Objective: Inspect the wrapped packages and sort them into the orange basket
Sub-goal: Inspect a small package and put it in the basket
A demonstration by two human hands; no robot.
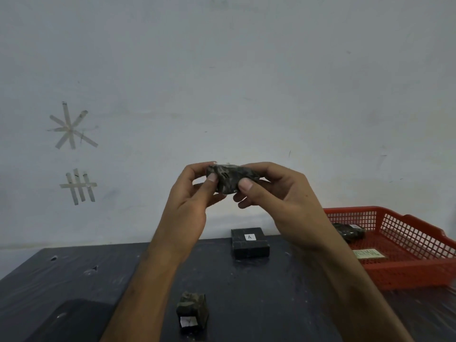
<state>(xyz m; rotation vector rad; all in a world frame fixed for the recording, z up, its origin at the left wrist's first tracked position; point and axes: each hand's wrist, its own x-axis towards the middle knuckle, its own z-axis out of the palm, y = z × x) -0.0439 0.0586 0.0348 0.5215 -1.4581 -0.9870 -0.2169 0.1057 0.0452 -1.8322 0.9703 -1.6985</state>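
Both hands are raised in front of the pale wall, holding one dark, crinkled, plastic-wrapped package (230,178) between them, well above the dark table (271,292). The left hand (190,201) pinches the package's left end, thumb on the near face and fingers curled behind it. The right hand (278,196) pinches the right end the same way, thumb pressed on the near face, fingers wrapped round the far side.

On the table, at its far edge near the middle, lies a black rectangular block with a white label reading "A" (249,243). Nearer, a small crumpled dark wrapped package with a white tag (192,313) sits just right of the left forearm. At the right stands the orange perforated plastic basket (407,270); inside it lie another dark wrapped package (349,232) at the far left and a pale label (367,253) whose text is blurred.

Strips of tape (72,127) form a star and a grid on the wall at left
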